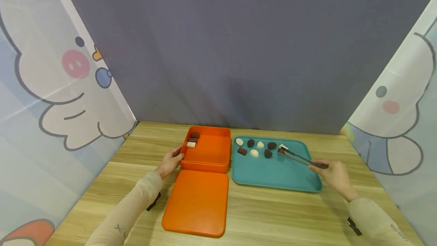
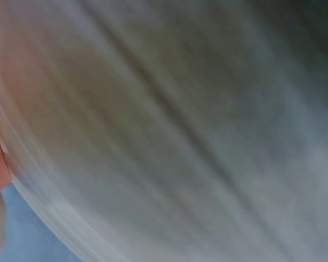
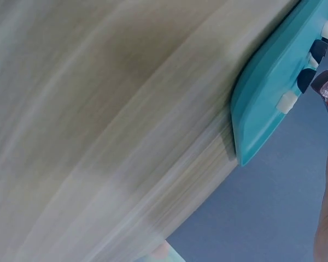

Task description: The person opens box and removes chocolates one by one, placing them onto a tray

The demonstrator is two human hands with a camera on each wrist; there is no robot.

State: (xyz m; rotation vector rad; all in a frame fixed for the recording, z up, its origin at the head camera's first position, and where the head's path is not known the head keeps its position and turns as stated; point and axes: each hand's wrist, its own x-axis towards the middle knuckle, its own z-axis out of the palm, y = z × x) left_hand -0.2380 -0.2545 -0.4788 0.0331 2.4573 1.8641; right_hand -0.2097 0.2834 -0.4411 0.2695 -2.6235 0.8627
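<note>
My left hand holds the left wall of an orange box. Inside, along its left side, lie two dark chocolates and a white one. Dark tongs are in my right hand, their tips over a teal tray. Between those tips is a dark brown chocolate, which the right wrist view shows above the tray. A white square piece sits right by the tips. Several white and dark chocolates of different shapes lie in rows toward the tray's back left.
An orange lid lies flat in front of the box. Everything stands on a wooden table. Behind it hangs a grey curtain, with cartoon-printed cloth at the sides. Mostly blurred tabletop fills the left wrist view.
</note>
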